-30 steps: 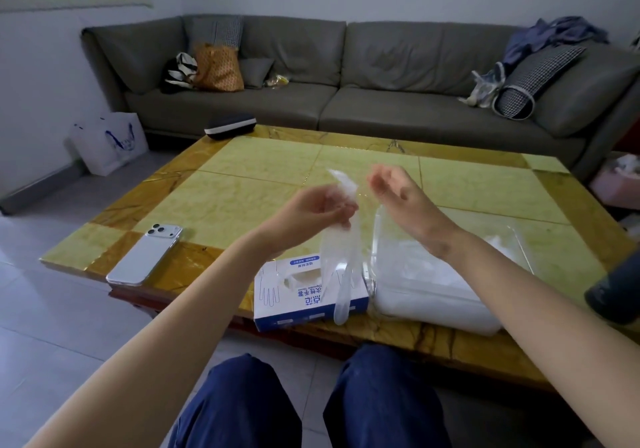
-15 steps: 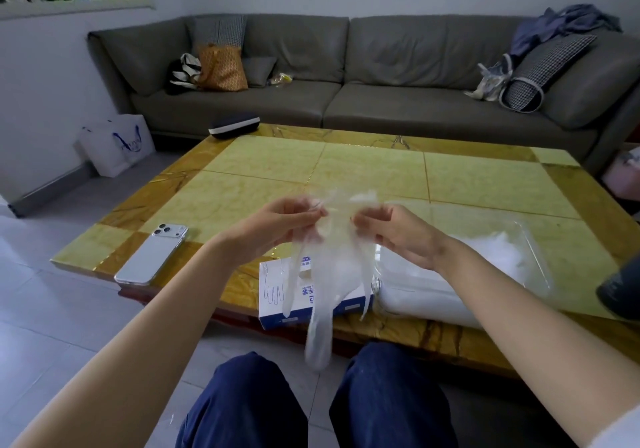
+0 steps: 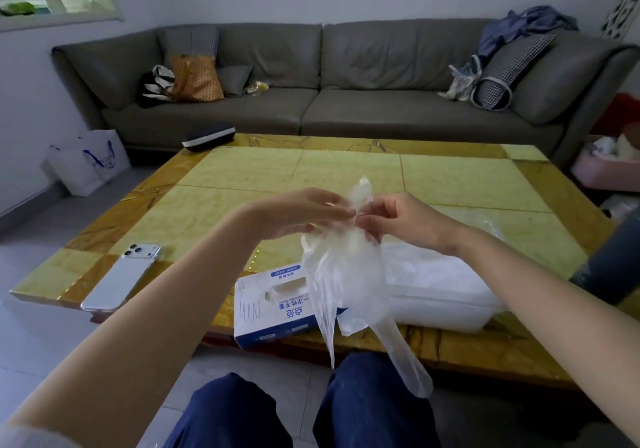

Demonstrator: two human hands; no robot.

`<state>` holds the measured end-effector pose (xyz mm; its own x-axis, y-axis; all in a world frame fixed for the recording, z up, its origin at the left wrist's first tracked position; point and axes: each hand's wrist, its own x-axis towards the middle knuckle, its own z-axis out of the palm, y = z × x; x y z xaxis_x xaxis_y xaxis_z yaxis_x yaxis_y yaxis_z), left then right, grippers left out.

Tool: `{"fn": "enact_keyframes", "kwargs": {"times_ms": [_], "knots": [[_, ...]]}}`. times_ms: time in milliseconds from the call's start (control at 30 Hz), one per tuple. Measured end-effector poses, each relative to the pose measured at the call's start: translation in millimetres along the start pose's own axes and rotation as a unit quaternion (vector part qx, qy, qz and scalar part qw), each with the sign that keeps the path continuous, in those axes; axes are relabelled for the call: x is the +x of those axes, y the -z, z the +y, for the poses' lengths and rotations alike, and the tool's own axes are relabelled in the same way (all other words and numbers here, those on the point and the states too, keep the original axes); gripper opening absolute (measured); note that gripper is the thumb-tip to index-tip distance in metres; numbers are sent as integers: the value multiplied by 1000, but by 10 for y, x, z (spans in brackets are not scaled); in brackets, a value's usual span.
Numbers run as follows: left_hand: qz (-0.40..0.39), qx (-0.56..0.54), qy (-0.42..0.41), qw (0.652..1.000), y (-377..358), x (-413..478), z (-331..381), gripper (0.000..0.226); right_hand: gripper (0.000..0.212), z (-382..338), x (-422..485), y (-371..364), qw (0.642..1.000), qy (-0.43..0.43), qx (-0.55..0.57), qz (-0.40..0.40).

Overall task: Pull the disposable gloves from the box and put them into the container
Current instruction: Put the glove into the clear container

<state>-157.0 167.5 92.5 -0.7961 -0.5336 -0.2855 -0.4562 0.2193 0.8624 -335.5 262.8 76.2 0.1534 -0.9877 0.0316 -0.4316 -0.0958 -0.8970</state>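
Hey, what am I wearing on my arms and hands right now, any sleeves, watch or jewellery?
Both forearms are bare down to the left hand and right hand; no watch, bracelet or ring shows. Only a pale grey sleeve edge appears high on the left arm, in the bottom corner.

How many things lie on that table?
4: phone near left, glove box at near edge, container beside it, dark case at far edge. The grey object at right unclear; arms may hide more.
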Motion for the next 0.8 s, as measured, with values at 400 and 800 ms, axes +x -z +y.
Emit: {"fn": "enact_keyframes", "kwargs": {"times_ms": [400,800], "knots": [[276,180,-184,926,-308,654,554,19,10,104,-245,720,889,10,-356,289],[289,309,-239,874,-542,519,108,6,19,356,-680,493,842,134,-470,230]]}}
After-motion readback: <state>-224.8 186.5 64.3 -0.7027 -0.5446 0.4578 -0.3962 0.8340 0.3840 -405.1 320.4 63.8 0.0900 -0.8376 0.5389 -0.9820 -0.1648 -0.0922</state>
